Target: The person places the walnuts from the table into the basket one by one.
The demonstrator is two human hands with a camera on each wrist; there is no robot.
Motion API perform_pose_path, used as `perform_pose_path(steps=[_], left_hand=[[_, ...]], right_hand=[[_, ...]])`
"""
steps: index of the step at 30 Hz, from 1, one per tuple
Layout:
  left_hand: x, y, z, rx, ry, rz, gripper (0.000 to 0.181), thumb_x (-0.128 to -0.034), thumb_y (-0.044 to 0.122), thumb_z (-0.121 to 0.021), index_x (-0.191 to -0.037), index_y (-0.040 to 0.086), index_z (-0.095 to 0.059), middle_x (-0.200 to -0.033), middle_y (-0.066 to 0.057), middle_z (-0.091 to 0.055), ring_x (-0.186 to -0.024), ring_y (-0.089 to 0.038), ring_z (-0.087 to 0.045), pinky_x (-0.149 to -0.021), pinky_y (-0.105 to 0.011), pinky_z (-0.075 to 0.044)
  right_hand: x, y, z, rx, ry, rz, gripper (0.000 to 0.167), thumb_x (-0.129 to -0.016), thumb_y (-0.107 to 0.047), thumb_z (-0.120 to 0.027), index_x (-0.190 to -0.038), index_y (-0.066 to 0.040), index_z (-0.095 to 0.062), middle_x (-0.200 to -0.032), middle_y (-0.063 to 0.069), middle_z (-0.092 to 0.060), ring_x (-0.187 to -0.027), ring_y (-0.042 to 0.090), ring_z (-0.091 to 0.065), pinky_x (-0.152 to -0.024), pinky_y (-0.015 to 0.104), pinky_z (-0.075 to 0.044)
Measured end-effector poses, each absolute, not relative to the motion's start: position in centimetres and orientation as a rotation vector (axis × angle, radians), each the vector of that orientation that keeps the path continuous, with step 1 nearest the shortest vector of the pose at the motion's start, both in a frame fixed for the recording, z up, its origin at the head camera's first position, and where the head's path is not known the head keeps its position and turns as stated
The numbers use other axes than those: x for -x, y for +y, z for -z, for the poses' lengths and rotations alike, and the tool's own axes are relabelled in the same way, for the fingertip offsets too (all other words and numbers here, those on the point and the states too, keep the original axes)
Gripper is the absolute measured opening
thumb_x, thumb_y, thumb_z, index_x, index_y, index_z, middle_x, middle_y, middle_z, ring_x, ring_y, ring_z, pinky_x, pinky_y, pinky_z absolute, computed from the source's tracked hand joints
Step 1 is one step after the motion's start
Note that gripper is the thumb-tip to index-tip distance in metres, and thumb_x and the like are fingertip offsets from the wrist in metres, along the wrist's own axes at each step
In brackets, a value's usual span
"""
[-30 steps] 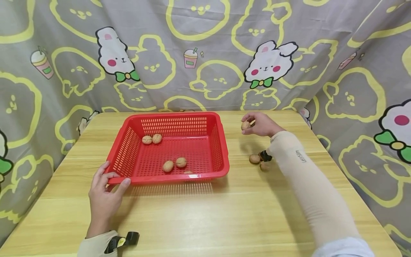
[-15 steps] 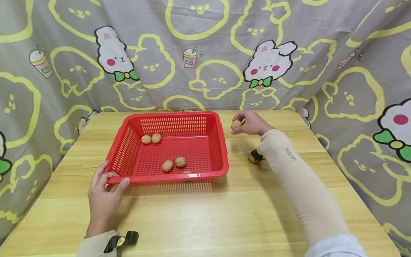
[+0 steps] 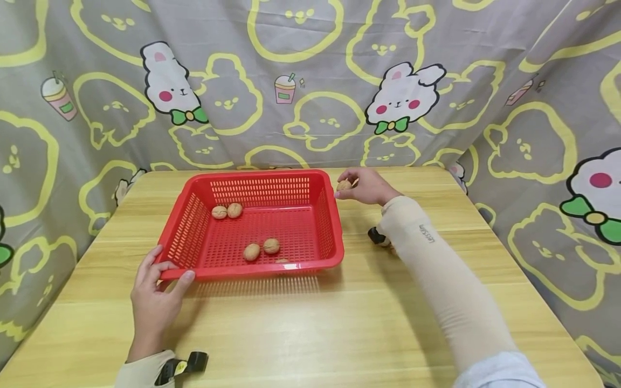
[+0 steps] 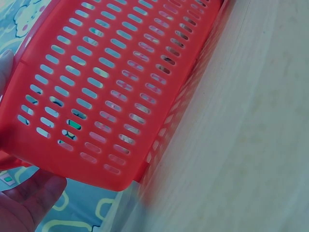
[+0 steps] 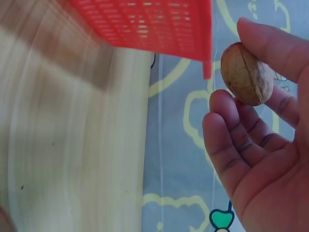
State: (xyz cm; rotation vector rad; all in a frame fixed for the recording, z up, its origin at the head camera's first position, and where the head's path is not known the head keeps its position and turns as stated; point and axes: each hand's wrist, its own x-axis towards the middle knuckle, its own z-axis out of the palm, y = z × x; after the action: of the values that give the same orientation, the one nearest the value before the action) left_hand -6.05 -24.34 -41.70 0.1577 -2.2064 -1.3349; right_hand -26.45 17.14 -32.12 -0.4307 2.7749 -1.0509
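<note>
A curtained-off indoor space, judging by cartoon-print cloth (image 3: 320, 70) hung behind and beside a wood-grain table (image 3: 291, 328)

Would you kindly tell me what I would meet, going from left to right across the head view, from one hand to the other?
Left hand, left back walnut, right back walnut, left front walnut, right front walnut, right hand with its gripped walnut.

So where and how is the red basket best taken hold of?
Probably by the rim of the red basket, at the middle of each short end, coming from outside. It flares outward toward the top, and gripping opposite ends should keep it level, so the loose walnuts roll less. The left hand holds only the near left corner.
</note>
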Motion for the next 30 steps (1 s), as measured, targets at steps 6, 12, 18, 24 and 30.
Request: perform_pose_path(steps=[6, 12, 18, 24, 30], left_hand=[[6.0, -24.4, 41.6, -0.163, -2.225, 1.325, 0.029, -0.0764, 0.004, -0.080, -0.092, -0.005, -0.057, -0.146, 0.002, -0.041, -0.125, -0.026, -0.042, -0.087, -0.008, -0.042], [6.2, -24.4, 41.5, -0.167, -2.227, 1.330, 0.030, -0.0764, 0.005, -0.081, -0.092, -0.004, -0.058, -0.146, 0.002, -0.041, -0.126, -0.028, -0.042, -0.087, -0.009, -0.042], [6.1, -24.4, 41.4, -0.169, -2.231, 1.333, 0.030, -0.0767, 0.005, -0.080, -0.093, -0.004, -0.058, -0.146, 0.002, -0.041, -0.126, -0.028, -0.042, -0.086, -0.008, -0.042], [6.1, -24.4, 41.3, -0.169, -2.230, 1.333, 0.029, -0.0766, 0.006, -0.080, -0.092, -0.004, -0.058, -0.146, 0.002, -0.041, -0.126, -0.027, -0.042, -0.084, -0.007, -0.042], [6.0, -24.3, 41.4, -0.185, -2.254, 1.310, 0.030, -0.0776, 0.008, -0.080, -0.094, -0.004, -0.058, -0.146, 0.003, -0.041, -0.127, -0.029, -0.041, -0.086, -0.008, -0.041]], right_hand=[[26.5, 15.9, 31.4, 0.453, 2.781, 1.019, 0.040, -0.082, -0.032, -0.078, -0.114, -0.012, -0.065, -0.101, 0.009, -0.058, -0.093, 0.025, -0.052, -0.070, 0.036, -0.051], [26.6, 14.8, 30.9, 0.489, 2.776, 1.056, 0.037, -0.083, -0.029, -0.077, -0.113, -0.009, -0.067, -0.097, 0.009, -0.059, -0.088, 0.025, -0.053, -0.067, 0.033, -0.052], [26.5, 13.8, 30.6, 0.521, 2.777, 1.078, 0.038, -0.083, -0.028, -0.077, -0.113, -0.009, -0.067, -0.096, 0.008, -0.059, -0.088, 0.024, -0.052, -0.066, 0.033, -0.051], [26.6, 12.8, 30.7, 0.539, 2.750, 1.108, 0.039, -0.082, -0.028, -0.078, -0.114, -0.007, -0.066, -0.097, 0.008, -0.061, -0.085, 0.024, -0.056, -0.067, 0.032, -0.053], [26.5, 12.0, 30.7, 0.588, 2.738, 1.134, 0.041, -0.082, -0.026, -0.078, -0.115, -0.005, -0.066, -0.100, 0.008, -0.061, -0.087, 0.024, -0.054, -0.069, 0.033, -0.052]])
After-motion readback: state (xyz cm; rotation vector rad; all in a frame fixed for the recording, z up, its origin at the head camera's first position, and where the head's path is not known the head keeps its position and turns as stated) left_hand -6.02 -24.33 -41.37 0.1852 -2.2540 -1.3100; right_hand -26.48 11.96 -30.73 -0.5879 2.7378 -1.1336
